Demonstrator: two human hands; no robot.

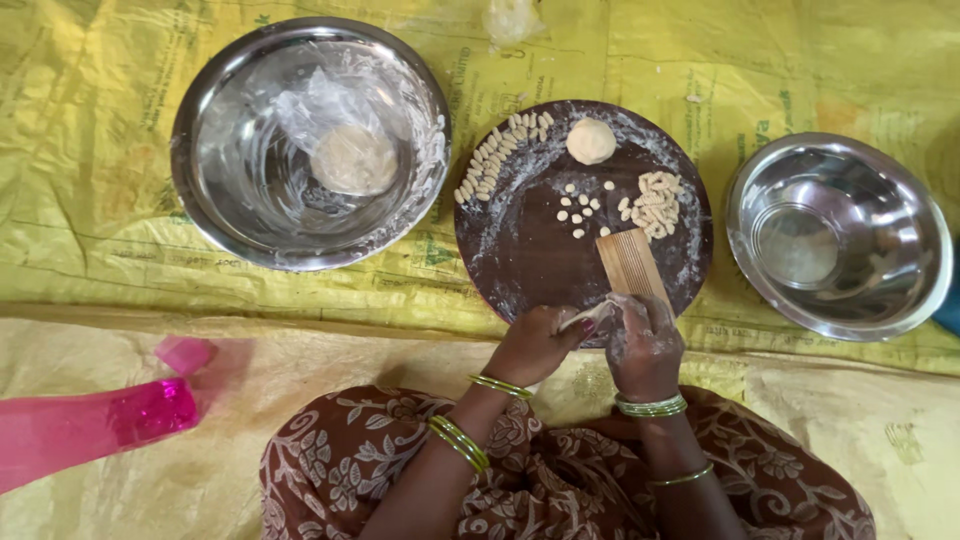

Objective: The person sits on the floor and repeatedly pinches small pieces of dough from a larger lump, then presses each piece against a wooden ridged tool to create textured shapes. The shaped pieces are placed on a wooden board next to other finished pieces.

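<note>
While pinched between both hands just below the ridged board (632, 266), dough strip (590, 315): left hand (532, 345) closed on one end, right hand (645, 345) gripping the other. Seemingly mid-portioning; next calls for pinching off a bit.

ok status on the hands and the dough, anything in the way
Left hand and right hand pinching a dough strip at the ridged wooden board. Nothing blocking; shaped pieces lie clear on the round board.
</note>
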